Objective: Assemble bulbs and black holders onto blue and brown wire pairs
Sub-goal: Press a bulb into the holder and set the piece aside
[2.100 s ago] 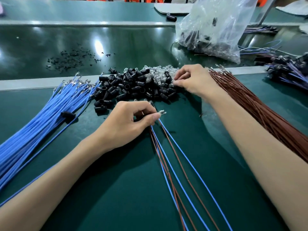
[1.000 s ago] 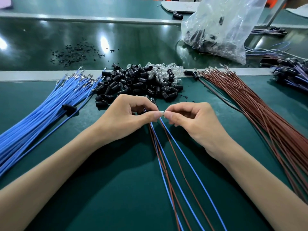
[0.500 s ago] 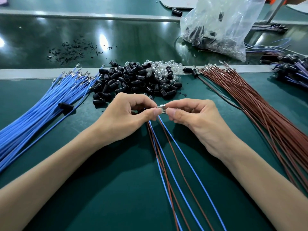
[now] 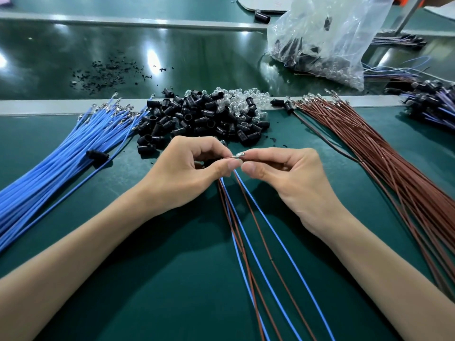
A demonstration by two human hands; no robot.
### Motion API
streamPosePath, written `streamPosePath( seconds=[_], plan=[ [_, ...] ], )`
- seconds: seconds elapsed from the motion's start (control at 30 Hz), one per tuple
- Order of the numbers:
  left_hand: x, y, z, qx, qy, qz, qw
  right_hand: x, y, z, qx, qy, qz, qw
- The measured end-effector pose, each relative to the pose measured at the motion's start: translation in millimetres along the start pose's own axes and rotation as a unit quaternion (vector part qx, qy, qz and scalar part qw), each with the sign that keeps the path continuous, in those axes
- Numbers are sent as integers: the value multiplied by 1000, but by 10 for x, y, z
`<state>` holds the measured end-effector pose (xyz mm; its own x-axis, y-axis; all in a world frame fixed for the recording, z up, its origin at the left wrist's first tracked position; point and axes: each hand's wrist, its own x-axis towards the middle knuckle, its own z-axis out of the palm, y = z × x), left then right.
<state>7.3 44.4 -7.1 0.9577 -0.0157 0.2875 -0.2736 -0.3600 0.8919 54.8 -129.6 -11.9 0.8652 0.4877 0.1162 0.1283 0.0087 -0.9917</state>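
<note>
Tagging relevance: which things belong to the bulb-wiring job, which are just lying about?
Job: left hand, right hand, pinched blue and brown wires, black plastic holder pile, clear glass bulbs, blue wire bundle, brown wire bundle.
About: clear plastic bag, scattered black crumbs.

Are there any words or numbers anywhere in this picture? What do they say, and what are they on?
No words or numbers can be read here.
White sheet at the far edge: faint reddish marks, too blurred to read.
Plastic bag, black holders: no print visible.
</note>
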Motion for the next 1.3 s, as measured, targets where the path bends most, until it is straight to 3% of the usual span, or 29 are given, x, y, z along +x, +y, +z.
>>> streamPosePath(
  seconds=[0.23,0.77,0.9,1.07,1.17,1.3],
  plan=[
    [-4,-2,-3,22,12,24,999,-25,8,27,-74,36,-34,996],
    [-6,-40,25,186,52,158,969,13,67,19,-28,19,-66,997],
    [-7,-38,16,144,47,121,981,-5,75,35,-122,42,-148,981],
    [-26,-10,39,25,40,49,998,4,71,47,-216,47,-278,935],
    [-29,14,44,-6,43,36,998,-1,54,49,-230,59,-278,931],
    [-29,17,40,30,54,54,997,-22,41,76,-223,76,-240,942]
  ],
)
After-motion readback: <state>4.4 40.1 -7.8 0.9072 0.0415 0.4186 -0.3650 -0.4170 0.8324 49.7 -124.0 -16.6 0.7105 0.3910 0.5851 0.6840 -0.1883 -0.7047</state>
